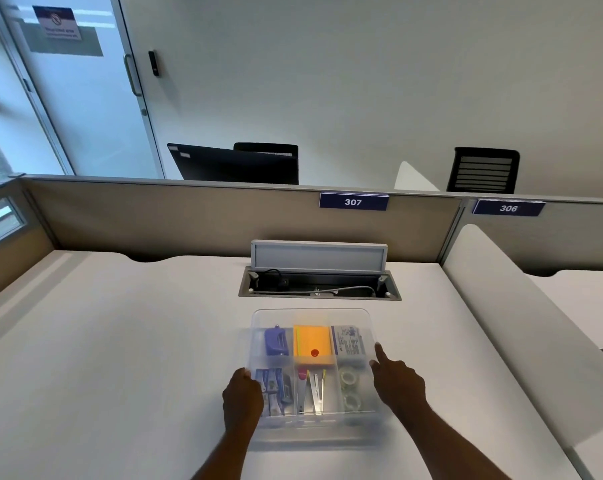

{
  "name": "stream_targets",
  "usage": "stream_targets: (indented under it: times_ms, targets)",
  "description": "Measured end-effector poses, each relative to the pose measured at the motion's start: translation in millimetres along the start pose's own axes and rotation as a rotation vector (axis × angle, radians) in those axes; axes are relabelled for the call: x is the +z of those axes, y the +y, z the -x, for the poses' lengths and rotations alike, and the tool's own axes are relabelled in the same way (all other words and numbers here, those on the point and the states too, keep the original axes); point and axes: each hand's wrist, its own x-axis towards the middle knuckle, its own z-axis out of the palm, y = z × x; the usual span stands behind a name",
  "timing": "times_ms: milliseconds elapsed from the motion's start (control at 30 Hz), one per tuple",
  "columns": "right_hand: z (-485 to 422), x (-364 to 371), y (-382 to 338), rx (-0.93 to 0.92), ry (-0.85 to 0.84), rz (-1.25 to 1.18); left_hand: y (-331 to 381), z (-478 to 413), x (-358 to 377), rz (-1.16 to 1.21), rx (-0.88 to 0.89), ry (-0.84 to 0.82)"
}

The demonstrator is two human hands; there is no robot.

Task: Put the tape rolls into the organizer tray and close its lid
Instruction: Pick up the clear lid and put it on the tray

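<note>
Desk (120,341) surface carries the organizer tray (314,434) near its front edge, in the middle. Its clear lid (310,318) lies over the compartments, and I cannot tell if it is fully shut. The left hand (242,398) curls on the lid's left edge; the right hand (399,379) rests at the right edge, index finger stretched out, gripping nothing. Two tape rolls (349,389) already sit in the front right compartment, so only pressing the lid down seems left.

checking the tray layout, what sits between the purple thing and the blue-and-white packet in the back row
In the head view, a yellow-orange pad with a small red dot fills the middle compartment between the purple item and the packet.
</note>
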Motion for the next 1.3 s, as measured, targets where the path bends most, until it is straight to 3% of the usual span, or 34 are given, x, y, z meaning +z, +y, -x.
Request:
stream_targets:
  times_ms: [233,900,1033,1133,1300]
  targets:
    - [0,6,6,-0.012,0.009,0.035,-2,-2,0,0.033,-0.015,-0.024]
    - [2,35,24,-0.050,-0.020,-0.435,-19,-6,15,-0.054,0.141,0.101]
    - [-1,37,27,-0.058,-0.021,-0.398,-20,-8,17,-0.060,0.097,0.080]
    - [-6,38,29,-0.057,-0.031,-0.342,-10,-22,6,-0.072,-0.049,-0.039]
    - [-20,15,6,0.013,0.196,-0.277,22,-61,-16,-0.100,-0.010,-0.051]
